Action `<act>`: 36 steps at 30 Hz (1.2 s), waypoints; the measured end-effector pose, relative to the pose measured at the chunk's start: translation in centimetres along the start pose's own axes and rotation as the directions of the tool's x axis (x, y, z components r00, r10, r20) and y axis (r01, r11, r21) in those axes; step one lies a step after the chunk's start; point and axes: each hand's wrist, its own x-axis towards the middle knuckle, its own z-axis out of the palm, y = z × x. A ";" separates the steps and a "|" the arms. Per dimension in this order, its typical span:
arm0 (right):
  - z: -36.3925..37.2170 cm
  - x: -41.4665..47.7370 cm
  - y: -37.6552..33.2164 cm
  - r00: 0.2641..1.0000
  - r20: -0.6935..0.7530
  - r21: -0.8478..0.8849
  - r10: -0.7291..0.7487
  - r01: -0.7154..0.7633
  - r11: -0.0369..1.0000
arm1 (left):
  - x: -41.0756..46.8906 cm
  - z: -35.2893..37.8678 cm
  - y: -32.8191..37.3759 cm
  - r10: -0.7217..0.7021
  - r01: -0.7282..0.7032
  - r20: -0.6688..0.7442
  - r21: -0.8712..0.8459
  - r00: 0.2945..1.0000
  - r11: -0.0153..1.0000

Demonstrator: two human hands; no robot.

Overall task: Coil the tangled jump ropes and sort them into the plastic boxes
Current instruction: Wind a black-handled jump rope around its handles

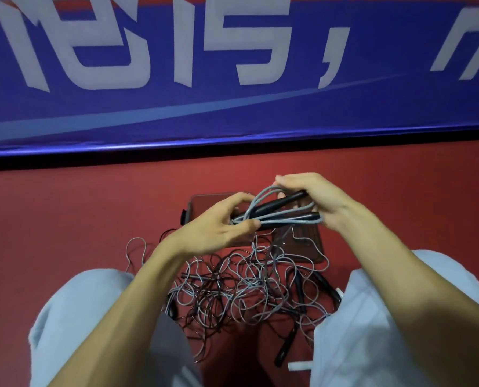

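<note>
Both hands hold one jump rope [277,212] above the floor: two black handles side by side with grey cord looped along them. My left hand [221,224] pinches the left end of the bundle. My right hand [313,201] curls over the right end. Below, between my knees, lies a tangled pile of grey and dark ropes [244,289] with several black handles sticking out. Two clear plastic boxes rest on the red floor behind the pile, one box [205,203] at the left under my left hand, the other box [308,241] at the right; both are partly hidden.
My legs in light grey trousers [87,317] flank the pile on both sides. A blue banner with white lettering [232,79] and a black base strip close off the red floor a short way ahead. A small white object [299,366] lies near my right leg.
</note>
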 end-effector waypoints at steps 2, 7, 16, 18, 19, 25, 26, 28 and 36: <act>-0.1 0.1 -0.1 0.994 0.080 0.213 0.069 -0.085 0.973 | -0.2 -0.1 0.5 0.016 -0.015 0.005 -0.120 1.000 0.993; 0.6 0.7 0.7 0.981 0.183 0.353 0.057 -0.120 0.928 | -0.4 -0.8 1.6 0.045 -0.099 -0.205 -0.262 0.978 0.960; 2.3 -0.8 1.6 0.894 0.307 -0.676 0.325 -0.035 0.736 | 1.2 -0.8 -0.5 -0.098 0.043 -0.484 -0.124 0.870 0.991; 2.1 -0.7 1.9 0.919 0.261 -0.823 0.296 0.051 0.566 | 1.6 -1.2 -1.5 -0.120 0.127 -0.515 -0.021 0.849 0.992; 1.9 -0.6 1.8 0.940 0.259 -0.873 0.221 0.129 0.471 | 1.7 -1.3 -1.9 -0.115 0.171 -0.518 0.062 0.848 0.983; 1.5 -0.7 1.3 0.927 0.375 -0.911 0.004 0.368 0.188 | 1.5 -1.1 -2.2 -0.156 0.301 -0.340 0.432 0.927 0.850; 1.5 -0.8 1.4 0.918 0.395 -0.905 -0.029 0.394 0.157 | 1.5 -1.0 -2.2 -0.163 0.293 -0.295 0.480 0.942 0.827; 1.5 -1.0 1.6 0.910 0.399 -0.913 -0.111 0.406 0.050 | 1.5 -1.0 -2.3 -0.177 0.257 -0.198 0.529 0.964 0.809; 0.8 -0.7 1.6 0.756 0.396 -0.892 -0.521 0.452 -0.021 | 1.0 -0.5 -1.9 -0.176 0.159 -0.025 0.564 0.984 0.810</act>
